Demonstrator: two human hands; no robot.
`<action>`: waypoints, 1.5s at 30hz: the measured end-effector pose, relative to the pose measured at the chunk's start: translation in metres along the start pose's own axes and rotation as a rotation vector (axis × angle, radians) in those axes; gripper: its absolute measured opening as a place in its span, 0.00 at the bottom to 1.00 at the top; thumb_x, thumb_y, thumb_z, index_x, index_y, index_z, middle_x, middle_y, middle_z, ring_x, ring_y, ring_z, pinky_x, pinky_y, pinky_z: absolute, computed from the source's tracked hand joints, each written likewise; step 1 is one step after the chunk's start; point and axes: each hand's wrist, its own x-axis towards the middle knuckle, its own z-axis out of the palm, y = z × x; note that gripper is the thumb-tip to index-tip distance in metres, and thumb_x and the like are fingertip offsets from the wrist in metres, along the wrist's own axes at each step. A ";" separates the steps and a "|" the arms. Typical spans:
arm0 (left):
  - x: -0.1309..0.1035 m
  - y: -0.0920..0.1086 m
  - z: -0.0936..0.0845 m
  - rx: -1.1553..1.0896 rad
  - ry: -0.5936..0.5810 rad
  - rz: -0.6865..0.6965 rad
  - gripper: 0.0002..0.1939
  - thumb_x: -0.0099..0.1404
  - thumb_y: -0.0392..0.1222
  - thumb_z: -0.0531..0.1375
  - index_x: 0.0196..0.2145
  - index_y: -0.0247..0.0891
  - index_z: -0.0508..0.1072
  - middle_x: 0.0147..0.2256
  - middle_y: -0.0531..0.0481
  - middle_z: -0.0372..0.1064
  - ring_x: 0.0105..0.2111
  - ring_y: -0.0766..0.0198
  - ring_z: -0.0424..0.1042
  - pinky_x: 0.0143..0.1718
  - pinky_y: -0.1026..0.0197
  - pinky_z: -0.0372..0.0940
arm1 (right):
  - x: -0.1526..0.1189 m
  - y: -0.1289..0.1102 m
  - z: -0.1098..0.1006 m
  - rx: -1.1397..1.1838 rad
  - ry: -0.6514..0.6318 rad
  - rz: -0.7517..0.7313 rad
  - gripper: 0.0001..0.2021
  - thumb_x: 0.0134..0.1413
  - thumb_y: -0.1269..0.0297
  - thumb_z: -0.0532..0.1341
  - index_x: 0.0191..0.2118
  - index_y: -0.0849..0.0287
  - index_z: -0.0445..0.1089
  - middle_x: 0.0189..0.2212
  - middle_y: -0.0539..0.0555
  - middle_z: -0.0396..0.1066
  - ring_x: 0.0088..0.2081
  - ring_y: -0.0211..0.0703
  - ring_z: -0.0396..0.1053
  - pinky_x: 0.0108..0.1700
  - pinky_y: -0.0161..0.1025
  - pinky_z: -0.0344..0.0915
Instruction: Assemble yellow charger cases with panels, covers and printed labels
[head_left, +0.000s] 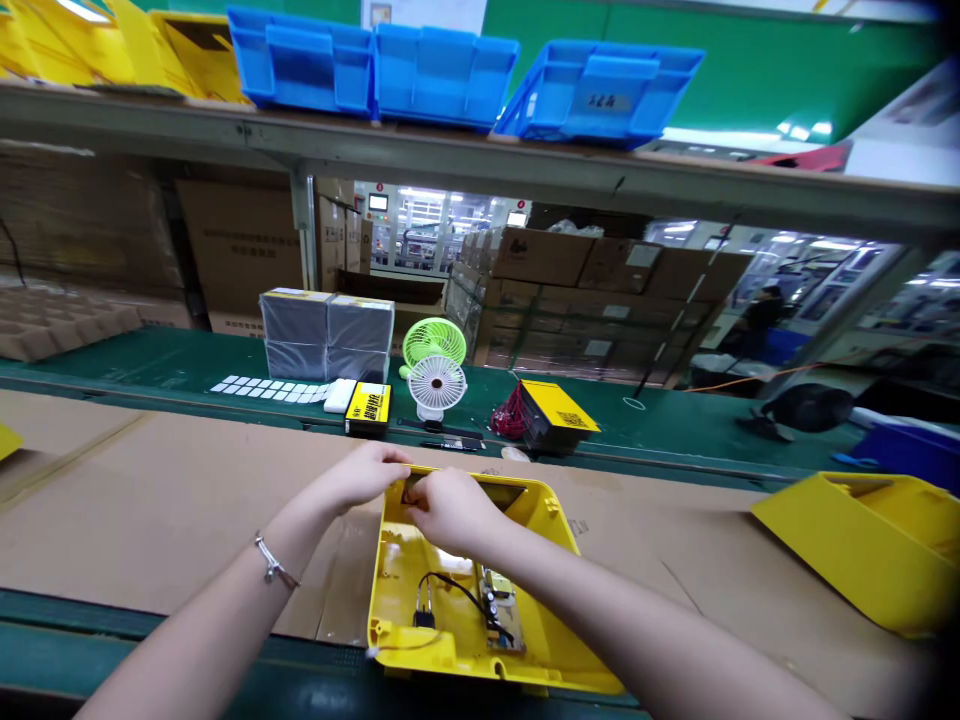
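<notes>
A yellow plastic housing [551, 625] lies with its open side up in front of me. Inside it are a circuit board [501, 610], a black cable [457, 583] and a small black part with metal prongs [424, 617]. My left hand [367, 474] is at the far left corner, its fingers bent over the rim. My right hand [456, 510] reaches into that same corner with fingers pinched together. Whatever lies between the right fingertips is hidden by the hand.
Cardboard [225, 520] covers the bench. Another yellow housing [862, 550] sits at right. Behind stand a white fan [437, 388], a green fan [435, 343], yellow-topped panels [559, 405] and wrapped grey stacks [360, 340]. Blue bins [446, 80] line the shelf above.
</notes>
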 end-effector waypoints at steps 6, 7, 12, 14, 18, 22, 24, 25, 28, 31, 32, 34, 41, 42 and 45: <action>0.018 0.008 -0.010 0.216 -0.057 -0.040 0.07 0.47 0.37 0.58 0.23 0.37 0.77 0.22 0.49 0.72 0.23 0.61 0.69 0.22 0.63 0.60 | -0.005 -0.001 -0.001 -0.162 0.031 -0.110 0.12 0.47 0.76 0.56 0.37 0.59 0.72 0.33 0.57 0.74 0.34 0.48 0.71 0.34 0.36 0.60; 0.021 0.010 -0.010 0.242 -0.077 -0.052 0.07 0.46 0.35 0.58 0.22 0.37 0.77 0.20 0.49 0.72 0.21 0.61 0.68 0.21 0.64 0.60 | -0.006 0.000 -0.001 -0.174 0.032 -0.142 0.15 0.46 0.77 0.56 0.41 0.58 0.71 0.34 0.56 0.74 0.35 0.47 0.71 0.34 0.35 0.60; 0.030 0.021 -0.011 0.361 -0.159 -0.099 0.10 0.38 0.28 0.56 0.19 0.37 0.75 0.17 0.51 0.69 0.17 0.62 0.67 0.17 0.64 0.60 | -0.012 0.011 0.001 -0.239 0.009 -0.224 0.24 0.49 0.77 0.56 0.52 0.51 0.65 0.30 0.53 0.74 0.31 0.47 0.71 0.31 0.36 0.60; 0.033 0.023 -0.012 0.397 -0.182 -0.106 0.13 0.36 0.26 0.54 0.19 0.37 0.75 0.16 0.51 0.69 0.17 0.61 0.67 0.16 0.65 0.59 | -0.016 0.017 0.001 -0.243 0.003 -0.236 0.20 0.51 0.75 0.57 0.49 0.49 0.68 0.28 0.52 0.74 0.29 0.46 0.71 0.30 0.36 0.59; 0.037 0.020 -0.013 0.432 -0.202 -0.096 0.14 0.34 0.25 0.54 0.19 0.37 0.74 0.19 0.51 0.70 0.20 0.62 0.68 0.16 0.67 0.57 | -0.029 0.034 -0.006 -0.195 0.033 -0.220 0.09 0.56 0.64 0.58 0.42 0.48 0.73 0.28 0.50 0.73 0.29 0.44 0.70 0.29 0.35 0.59; 0.040 0.010 -0.010 0.403 -0.189 -0.085 0.11 0.36 0.26 0.55 0.20 0.36 0.72 0.22 0.51 0.70 0.22 0.64 0.68 0.17 0.69 0.56 | -0.046 0.057 -0.018 -0.108 0.174 -0.150 0.13 0.61 0.58 0.53 0.36 0.52 0.75 0.31 0.52 0.71 0.34 0.43 0.68 0.35 0.37 0.61; 0.040 0.007 -0.010 0.365 -0.193 -0.093 0.10 0.38 0.27 0.56 0.21 0.35 0.72 0.23 0.51 0.70 0.23 0.65 0.68 0.18 0.69 0.58 | -0.053 0.071 -0.021 -0.033 0.306 -0.105 0.14 0.62 0.58 0.52 0.37 0.54 0.75 0.33 0.54 0.69 0.38 0.44 0.66 0.40 0.39 0.62; 0.039 0.006 -0.011 0.340 -0.203 -0.100 0.10 0.39 0.28 0.56 0.22 0.35 0.72 0.24 0.51 0.71 0.23 0.65 0.68 0.19 0.69 0.59 | -0.056 0.079 -0.021 0.000 0.362 -0.081 0.13 0.61 0.59 0.53 0.38 0.55 0.74 0.35 0.54 0.68 0.40 0.45 0.65 0.43 0.40 0.62; 0.037 0.009 -0.017 0.255 -0.268 -0.127 0.10 0.42 0.30 0.57 0.25 0.36 0.74 0.27 0.49 0.72 0.27 0.63 0.71 0.23 0.67 0.65 | -0.064 0.099 -0.017 0.044 0.415 0.000 0.12 0.60 0.59 0.54 0.42 0.55 0.72 0.41 0.55 0.67 0.44 0.45 0.63 0.47 0.42 0.62; 0.035 0.013 -0.025 0.196 -0.330 -0.152 0.10 0.46 0.34 0.58 0.28 0.37 0.76 0.31 0.48 0.74 0.32 0.61 0.72 0.28 0.65 0.69 | -0.069 0.113 -0.010 0.018 0.372 0.056 0.12 0.58 0.60 0.56 0.44 0.54 0.71 0.43 0.55 0.66 0.46 0.47 0.63 0.49 0.44 0.62; 0.035 0.014 -0.026 0.190 -0.336 -0.159 0.10 0.46 0.35 0.59 0.28 0.37 0.77 0.32 0.47 0.74 0.32 0.60 0.72 0.28 0.65 0.69 | -0.069 0.115 -0.008 0.003 0.357 0.072 0.12 0.58 0.60 0.56 0.45 0.54 0.70 0.44 0.56 0.66 0.47 0.48 0.63 0.50 0.44 0.62; 0.036 0.016 -0.027 0.197 -0.323 -0.168 0.09 0.45 0.34 0.60 0.27 0.36 0.77 0.30 0.47 0.74 0.32 0.59 0.73 0.28 0.64 0.70 | -0.070 0.117 -0.005 -0.023 0.333 0.100 0.13 0.57 0.60 0.56 0.46 0.55 0.70 0.47 0.57 0.66 0.49 0.50 0.62 0.51 0.45 0.62; 0.040 0.018 -0.019 0.273 -0.290 -0.158 0.08 0.39 0.28 0.59 0.21 0.35 0.73 0.23 0.49 0.71 0.24 0.61 0.71 0.22 0.64 0.67 | -0.067 0.114 -0.002 -0.067 0.314 0.167 0.13 0.57 0.61 0.56 0.45 0.56 0.71 0.47 0.59 0.66 0.49 0.50 0.64 0.50 0.44 0.62; 0.040 0.017 -0.018 0.277 -0.290 -0.152 0.08 0.40 0.29 0.58 0.21 0.35 0.73 0.23 0.50 0.71 0.24 0.62 0.71 0.22 0.65 0.66 | -0.066 0.113 -0.003 -0.071 0.316 0.169 0.13 0.57 0.61 0.56 0.45 0.56 0.71 0.47 0.59 0.67 0.49 0.50 0.64 0.50 0.43 0.62; 0.040 0.014 -0.017 0.288 -0.276 -0.131 0.09 0.40 0.28 0.57 0.22 0.35 0.73 0.23 0.50 0.71 0.24 0.63 0.70 0.21 0.66 0.65 | -0.066 0.112 -0.004 -0.090 0.331 0.160 0.12 0.57 0.61 0.56 0.44 0.56 0.72 0.45 0.58 0.67 0.47 0.50 0.65 0.48 0.42 0.63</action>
